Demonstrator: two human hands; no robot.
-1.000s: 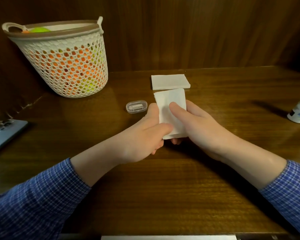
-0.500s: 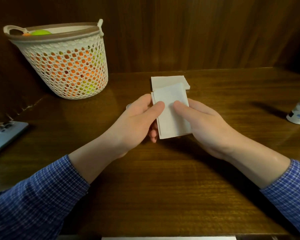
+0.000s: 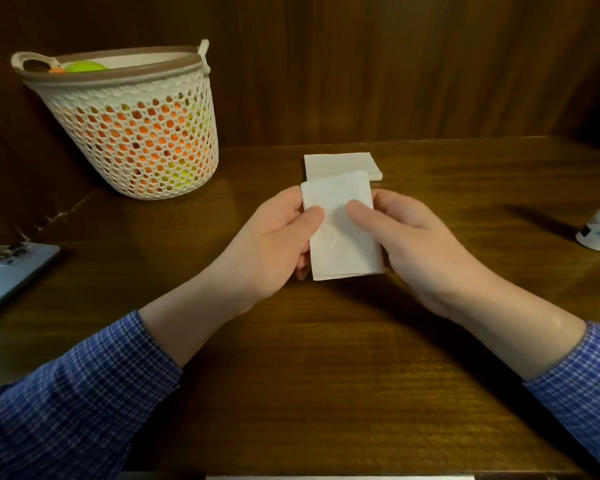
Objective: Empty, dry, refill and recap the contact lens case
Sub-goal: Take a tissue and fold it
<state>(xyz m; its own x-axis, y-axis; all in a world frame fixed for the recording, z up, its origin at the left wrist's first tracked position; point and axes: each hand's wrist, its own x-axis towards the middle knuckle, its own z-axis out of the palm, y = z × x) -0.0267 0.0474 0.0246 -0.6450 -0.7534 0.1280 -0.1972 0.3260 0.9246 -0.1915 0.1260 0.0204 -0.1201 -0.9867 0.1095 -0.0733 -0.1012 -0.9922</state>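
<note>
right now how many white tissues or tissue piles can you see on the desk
2. One folded tissue is held above the desk between the left hand and right hand. A flat stack of tissues lies just behind it; its sheet count is unclear.

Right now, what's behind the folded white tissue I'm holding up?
A stack of white folded tissues lies on the brown wooden table behind the folded white tissue; its near edge is covered. Left hand and right hand pinch the tissue, hiding whatever lies below.
</note>
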